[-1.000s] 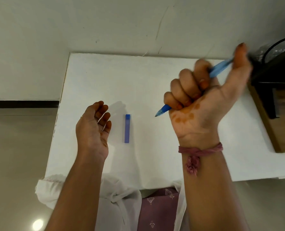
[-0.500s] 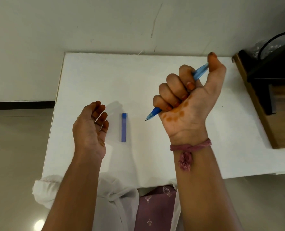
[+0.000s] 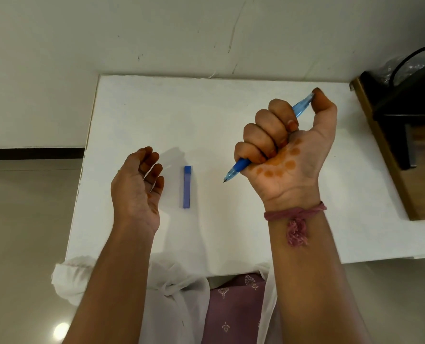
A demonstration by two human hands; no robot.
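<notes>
My right hand (image 3: 286, 147) is raised above the white table (image 3: 231, 232), palm toward me, fist closed round a blue pen (image 3: 236, 170). The pen's tip points down-left and its top end sits under my thumb. A slim blue rectangular case (image 3: 186, 186) lies flat on the table between my hands. My left hand (image 3: 136, 189) hovers left of the case, palm up, fingers loosely curled and holding nothing.
A dark wooden unit (image 3: 405, 150) with a black object and cable on it stands against the table's right side. A pale wall runs behind the table. White cloth (image 3: 82, 276) and purple fabric (image 3: 233, 309) lie at the near edge.
My right hand with the pen has come down and to the left, and the thumb has closed onto the pen's top. The left hand and the blue case have stayed put.
</notes>
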